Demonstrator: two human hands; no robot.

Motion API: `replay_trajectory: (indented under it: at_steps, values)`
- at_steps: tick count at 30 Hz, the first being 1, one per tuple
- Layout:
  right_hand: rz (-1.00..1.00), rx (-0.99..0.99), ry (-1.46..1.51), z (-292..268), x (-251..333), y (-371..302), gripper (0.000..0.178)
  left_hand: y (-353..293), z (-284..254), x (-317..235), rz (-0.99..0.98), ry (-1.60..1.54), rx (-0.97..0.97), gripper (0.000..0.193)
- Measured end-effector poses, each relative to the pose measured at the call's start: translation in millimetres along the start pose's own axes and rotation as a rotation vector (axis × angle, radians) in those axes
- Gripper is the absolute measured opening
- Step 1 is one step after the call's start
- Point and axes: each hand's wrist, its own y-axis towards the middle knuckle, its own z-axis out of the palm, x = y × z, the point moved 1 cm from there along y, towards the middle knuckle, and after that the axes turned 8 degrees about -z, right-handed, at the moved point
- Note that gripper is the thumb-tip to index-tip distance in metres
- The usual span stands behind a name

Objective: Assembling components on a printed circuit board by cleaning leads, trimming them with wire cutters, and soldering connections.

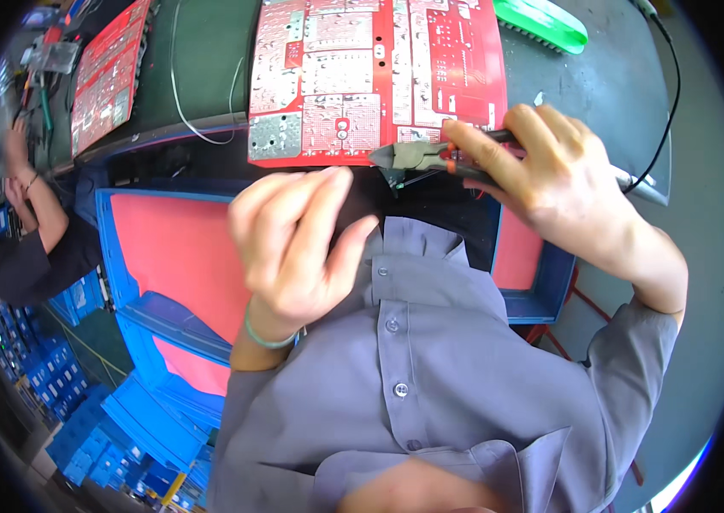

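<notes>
My right hand (550, 167) is closed round a pair of cutting pliers (417, 156) with dark handles and some red near the joint. Their metal jaws point left and lie over the near edge of a red circuit board (340, 77). The board lies on the bench, its face covered with silvery solder points. Just in front of the board's near edge is my left hand (293, 248), slightly blurred. Its fingers are loosely curled and the thumb stands apart from them; nothing shows between them. A pale band circles that wrist.
A green brush (543, 24) lies beyond the board at right. Another red circuit board (109, 77) is at far left, with a thin cable (175, 68) between. Blue bins with pink lining (178, 256) stand below the bench edge. A co-worker (37, 231) sits at left.
</notes>
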Motion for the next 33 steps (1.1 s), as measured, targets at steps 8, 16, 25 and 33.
replay_trajectory:
  at_steps: [8,16,25,33]
  values:
    - [0.153,-0.015,0.112,-19,-7,10,0.053,-20,15,13,-0.150,-0.032,-0.211,0.028]
    - [0.132,0.101,0.168,-20,14,19,0.058,-36,31,20,-1.035,-1.077,0.068,0.019]
    - [0.137,0.088,0.133,-11,13,33,0.061,-23,38,24,-1.045,-1.325,0.049,0.016]
    - [0.170,0.149,0.118,-11,17,35,0.059,-21,38,23,-1.021,-1.308,0.049,0.016]
